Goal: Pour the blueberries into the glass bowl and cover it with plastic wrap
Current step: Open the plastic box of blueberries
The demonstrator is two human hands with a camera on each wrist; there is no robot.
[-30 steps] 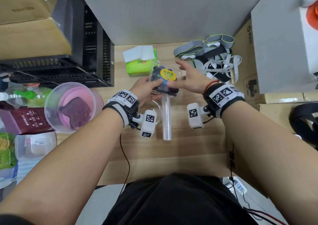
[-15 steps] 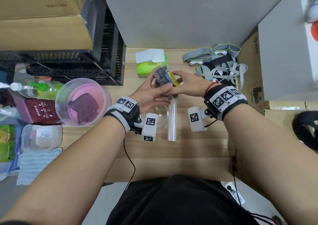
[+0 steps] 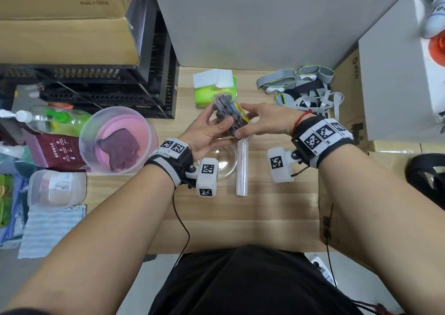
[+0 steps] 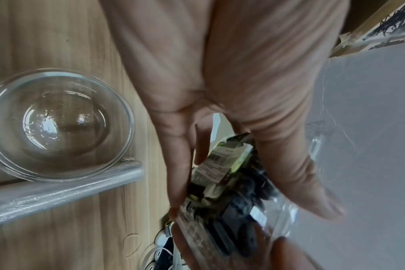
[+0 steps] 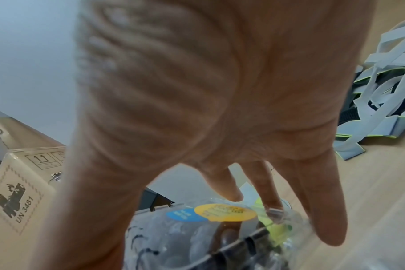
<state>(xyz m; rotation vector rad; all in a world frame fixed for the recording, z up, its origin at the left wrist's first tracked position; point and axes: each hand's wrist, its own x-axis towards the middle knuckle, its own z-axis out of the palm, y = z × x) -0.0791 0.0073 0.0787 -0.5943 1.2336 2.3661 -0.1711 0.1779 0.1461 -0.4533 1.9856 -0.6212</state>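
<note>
I'm gripping the clear blueberry clamshell (image 3: 228, 114) with left hand (image 3: 204, 134) and right hand (image 3: 267, 122) above the glass bowl (image 3: 222, 161), bare tabletop (image 3: 240, 218) nearer me, lid closed, tilted, dark berries inside.

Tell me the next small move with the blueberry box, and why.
Probably pry the lid open: the blueberry box, tilted on edge, is held by the left hand and right hand and looks shut, while the glass bowl below holds no berries.

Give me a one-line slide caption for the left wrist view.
Left hand grips the blueberry box beside the empty glass bowl and plastic wrap roll.
</note>
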